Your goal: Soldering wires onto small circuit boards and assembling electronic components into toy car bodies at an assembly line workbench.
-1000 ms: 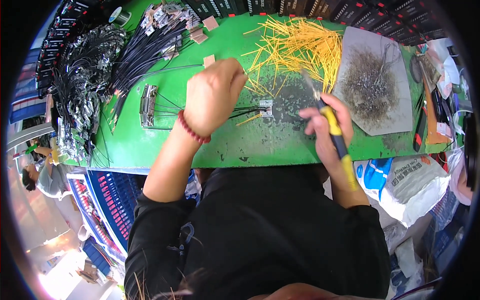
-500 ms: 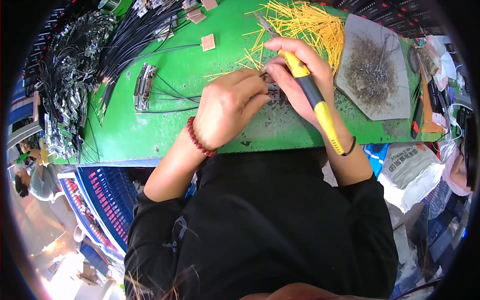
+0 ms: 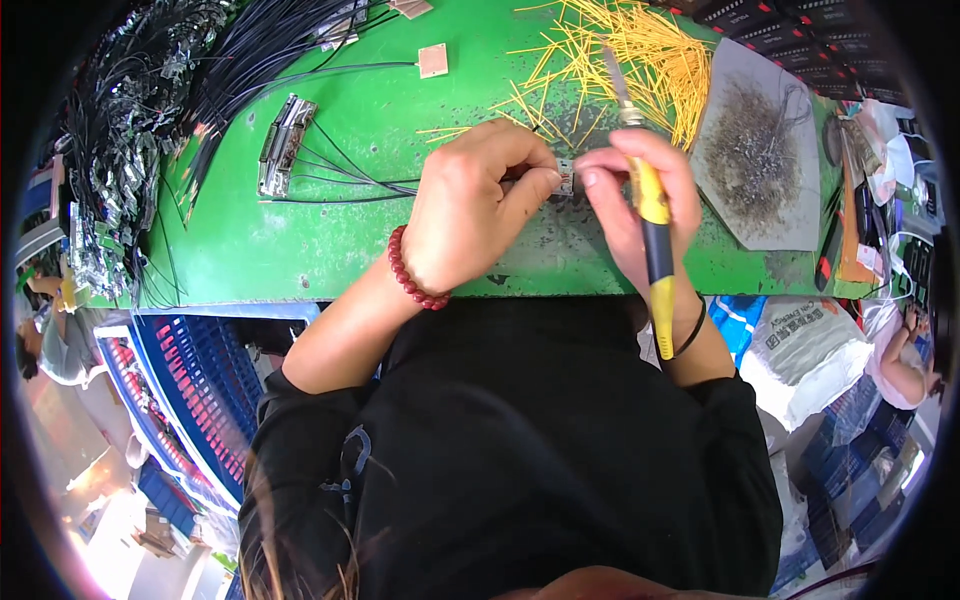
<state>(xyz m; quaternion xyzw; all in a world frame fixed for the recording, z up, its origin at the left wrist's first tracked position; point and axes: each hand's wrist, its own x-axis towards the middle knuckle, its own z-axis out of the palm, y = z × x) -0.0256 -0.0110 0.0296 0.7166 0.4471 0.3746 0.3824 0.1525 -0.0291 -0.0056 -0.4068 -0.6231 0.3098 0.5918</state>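
My left hand [image 3: 482, 195], with a red bead bracelet at the wrist, is closed with thumb and forefinger together at a small silvery circuit part [image 3: 565, 178]. Thin black cables [image 3: 370, 184] run under this hand from a silvery metal assembly [image 3: 286, 147] lying to its left. What the inner fingers grip is hidden. My right hand [image 3: 645, 195] holds a yellow and black soldering iron [image 3: 656, 235] between thumb and fingers. The iron's metal tip [image 3: 617, 78] points away from me, over the yellow sticks. Right thumb and fingertips hover just right of the small part.
Thin yellow sticks [image 3: 640, 60] lie in a loose pile at the back. A grey board [image 3: 745, 225] with dark residue is on the right. Bundled black cables [image 3: 265, 50] and metal-ended pieces [image 3: 95, 190] fill the left. A copper-coloured square plate [image 3: 433, 61] ends one cable.
My right hand has drawn away from my left fingers, to the right, and the soldering iron stands more upright in view. The small silvery part shows more. The whole view has shifted slightly.
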